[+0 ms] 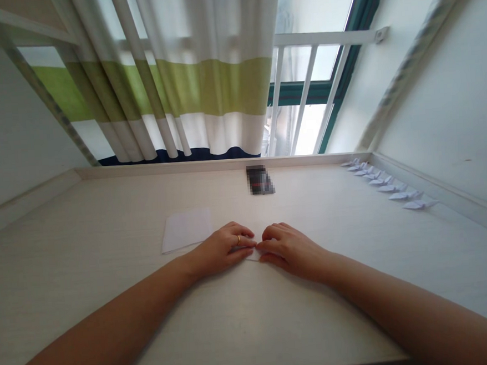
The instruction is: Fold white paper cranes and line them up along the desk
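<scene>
A small piece of folded white paper (pixel 254 255) lies on the table between my hands, mostly covered by my fingers. My left hand (pixel 227 246), with a ring on one finger, holds the paper from the left, fingers bent and pressed together. From the right, my right hand (pixel 290 248) grips it with curled fingers, and the fingertips of both hands almost meet. How the paper is folded underneath is hidden. Beside my left hand, a stack or sheet of white paper (pixel 185 229) rests flat.
Several folded white paper cranes (pixel 407 195) stand in a row along the right edge of the pale table (pixel 245 327). A dark, pixelated object (pixel 260 180) lies near the back ledge. Beyond are a striped curtain (pixel 215 84) and a white window railing (pixel 325 39).
</scene>
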The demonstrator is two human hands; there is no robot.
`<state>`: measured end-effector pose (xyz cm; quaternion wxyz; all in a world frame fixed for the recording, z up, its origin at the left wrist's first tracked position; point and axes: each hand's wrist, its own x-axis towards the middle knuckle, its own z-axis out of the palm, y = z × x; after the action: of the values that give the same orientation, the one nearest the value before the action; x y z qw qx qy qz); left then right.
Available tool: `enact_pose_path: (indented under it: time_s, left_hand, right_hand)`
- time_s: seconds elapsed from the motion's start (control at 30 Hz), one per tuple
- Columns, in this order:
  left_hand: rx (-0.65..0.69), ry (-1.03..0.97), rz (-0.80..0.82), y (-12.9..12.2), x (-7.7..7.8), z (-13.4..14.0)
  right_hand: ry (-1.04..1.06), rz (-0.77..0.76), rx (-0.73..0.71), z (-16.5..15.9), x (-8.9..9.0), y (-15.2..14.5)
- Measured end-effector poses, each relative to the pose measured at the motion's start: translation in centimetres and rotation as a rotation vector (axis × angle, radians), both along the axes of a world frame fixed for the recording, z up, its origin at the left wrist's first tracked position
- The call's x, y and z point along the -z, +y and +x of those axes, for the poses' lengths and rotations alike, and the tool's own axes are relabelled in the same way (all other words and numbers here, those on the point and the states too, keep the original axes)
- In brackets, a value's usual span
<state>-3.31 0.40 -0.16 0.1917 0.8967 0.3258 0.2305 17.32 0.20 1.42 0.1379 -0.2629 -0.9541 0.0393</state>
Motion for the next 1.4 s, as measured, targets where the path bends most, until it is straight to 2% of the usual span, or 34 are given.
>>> enact_pose_path:
  time_s: [0.3, 0.47, 0.83, 0.97, 1.07, 1.13, 1.27, 1.4]
  left_hand:
    - [-0.013, -0.053, 0.098, 0.0, 0.3, 0.4]
    - [0.004, -0.043, 0.062, -0.2, 0.4, 0.3]
    - [-0.025, -0.055, 0.129, 0.1, 0.7, 0.3]
    - [-0.138, -0.155, 0.237, 0.1, 0.5, 0.3]
    - [-0.214, -0.211, 0.26, 0.1, 0.4, 0.3]
    - [-0.191, -0.183, 0.233, 0.0, 0.3, 0.3]
    - [-0.062, -0.042, 0.198, 0.0, 0.4, 0.4]
    - [-0.035, -0.016, 0.178, 0.2, 0.5, 0.3]
  right_hand:
    - [0.033, -0.08, 0.006, -0.2, 0.6, 0.2]
    - [0.045, -0.051, 0.003, -0.2, 0.8, 0.4]
    - [0.085, 0.01, -0.054, 0.1, 0.8, 1.0]
    - [0.088, 0.017, -0.055, 0.1, 0.9, 1.2]
    - [0.088, 0.024, -0.059, 0.2, 0.9, 1.2]
    - [0.091, 0.029, -0.063, 0.2, 0.9, 1.2]
    - [0.1, 0.042, -0.078, 0.2, 0.9, 1.3]
    - [0.098, 0.043, -0.093, 0.2, 1.0, 1.4]
